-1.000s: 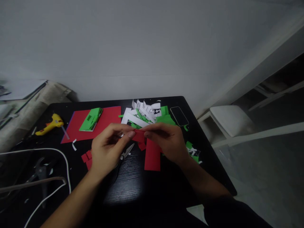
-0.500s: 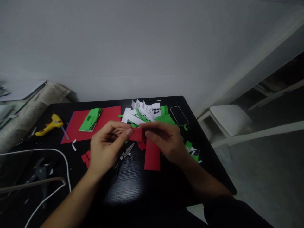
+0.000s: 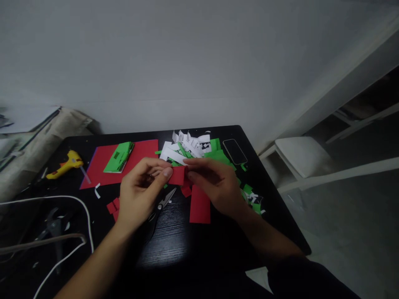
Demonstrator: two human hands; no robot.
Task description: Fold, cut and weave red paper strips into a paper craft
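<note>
A small piece of red paper (image 3: 177, 176) is held up between both hands above the black table. My left hand (image 3: 141, 189) pinches its left edge between thumb and fingers. At its right edge, my right hand (image 3: 220, 185) is closed with thumb and fingertips on the paper. Below the right hand lies a longer red paper strip (image 3: 200, 207), partly covered by it. Scissors (image 3: 161, 204) rest with blades apart beside my left hand, their handles partly hidden. More small red pieces (image 3: 186, 191) lie just under the held one.
White and green paper scraps (image 3: 190, 147) are heaped behind the hands. A phone (image 3: 235, 152) lies at the right. On the left are a red sheet (image 3: 143, 149), a folded green paper stack (image 3: 119, 157), a yellow glue gun (image 3: 67, 164), pliers (image 3: 55, 226) and a white cable (image 3: 85, 207).
My right fingers have shifted slightly left along the red paper's edge, and the piece appears a little narrower. The left hand has barely moved.
</note>
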